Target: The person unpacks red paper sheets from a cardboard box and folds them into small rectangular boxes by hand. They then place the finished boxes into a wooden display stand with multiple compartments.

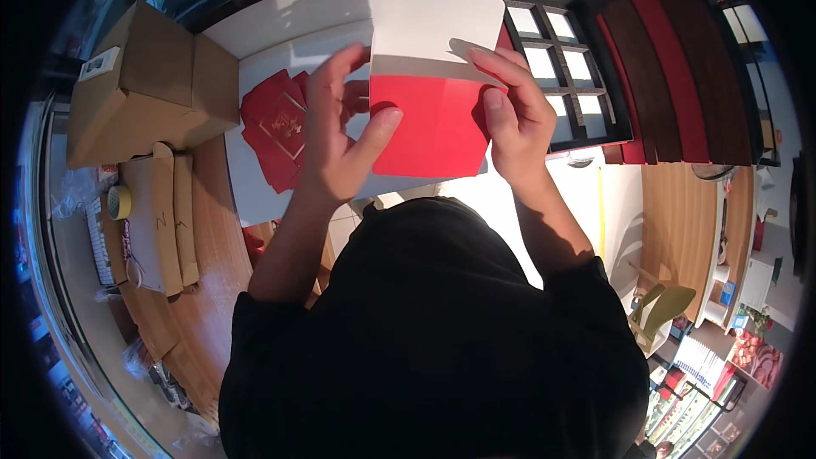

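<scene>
In front of me I hold up a red paper envelope (429, 132) with its white-lined flap (438, 25) raised at the top. My left hand (344, 132) is closed lightly on the left edge, thumb on the red front and fingers partly hidden behind. At the right edge, my right hand (520, 115) grips with its thumb on the front, the index finger reaching toward the flap's base. To the left lies a loose pile of red envelopes (274, 132), the top one bearing a gold design.
A cardboard box (157, 64) stands at the left, above folded cardboard (157, 221) and a tape roll (119, 202). A black divided tray (552, 58) with white compartments sits at the right. Beside it lean dark brown and red boxes (671, 68). A wooden surface (204, 229) runs along the left.
</scene>
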Available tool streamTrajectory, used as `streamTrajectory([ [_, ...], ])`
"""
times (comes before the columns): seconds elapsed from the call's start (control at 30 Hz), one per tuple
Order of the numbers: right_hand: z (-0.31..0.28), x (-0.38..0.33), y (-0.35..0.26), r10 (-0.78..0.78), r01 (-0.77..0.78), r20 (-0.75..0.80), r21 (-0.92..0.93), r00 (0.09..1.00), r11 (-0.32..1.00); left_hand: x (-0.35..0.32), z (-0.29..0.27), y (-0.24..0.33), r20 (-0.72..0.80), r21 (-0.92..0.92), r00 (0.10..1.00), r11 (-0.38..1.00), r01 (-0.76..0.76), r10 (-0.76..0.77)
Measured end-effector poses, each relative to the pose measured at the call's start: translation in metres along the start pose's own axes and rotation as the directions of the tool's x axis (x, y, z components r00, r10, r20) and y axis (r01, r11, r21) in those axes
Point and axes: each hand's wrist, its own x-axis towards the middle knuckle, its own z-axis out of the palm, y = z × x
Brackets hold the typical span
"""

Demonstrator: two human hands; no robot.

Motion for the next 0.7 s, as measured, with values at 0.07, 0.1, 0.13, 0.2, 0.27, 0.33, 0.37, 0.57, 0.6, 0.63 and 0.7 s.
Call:
streamTrajectory([
  [0.07,0.007,-0.001,-0.002,0.0,0.002,-0.054,0.038,0.999,0.999,-0.006,0.002,-0.003,0.02,0.011,0.997,0.997,0.078,-0.078],
  [0.1,0.007,-0.002,-0.001,-0.002,0.003,-0.04,0.029,0.999,1.0,-0.006,0.003,-0.005,0.017,-0.002,0.997,0.997,0.076,-0.076],
  [0.13,0.007,-0.003,0.0,-0.004,0.004,-0.027,0.019,1.0,1.0,-0.006,0.004,-0.007,0.014,-0.016,0.997,0.997,0.075,-0.074],
  [0.2,0.005,-0.002,0.0,-0.015,0.015,0.009,-0.029,1.0,0.999,-0.004,0.001,-0.003,0.058,-0.036,0.995,0.996,0.078,-0.076],
  [0.27,0.001,0.001,-0.002,0.006,-0.004,0.045,-0.039,0.999,0.999,0.0,-0.003,0.005,0.119,0.003,0.989,0.996,0.092,-0.091],
  [0.33,0.001,0.001,0.0,-0.024,0.025,0.024,-0.062,0.999,0.998,0.005,-0.007,0.014,0.201,0.094,0.972,0.99,0.105,-0.122],
  [0.37,0.002,0.001,0.0,-0.04,0.04,0.013,-0.074,0.999,0.996,0.005,-0.007,0.011,0.204,0.109,0.973,0.99,0.088,-0.109],
  [0.57,-0.008,-0.001,0.003,-0.068,0.106,0.173,-0.22,0.983,0.97,0.002,-0.013,0.0,0.212,0.222,0.977,0.974,-0.036,-0.012],
  [0.6,-0.01,0.0,0.005,-0.096,0.143,0.202,-0.232,0.975,0.962,0.002,-0.015,0.001,0.22,0.233,0.975,0.971,-0.062,0.01],
  [0.63,-0.013,0.002,0.006,-0.122,0.179,0.232,-0.243,0.965,0.953,0.003,-0.016,0.003,0.227,0.244,0.973,0.966,-0.089,0.032],
  [0.7,-0.014,0.006,0.002,-0.136,0.164,0.18,-0.15,0.974,0.975,0.005,-0.017,0.006,0.239,0.218,0.969,0.969,-0.113,0.059],
])
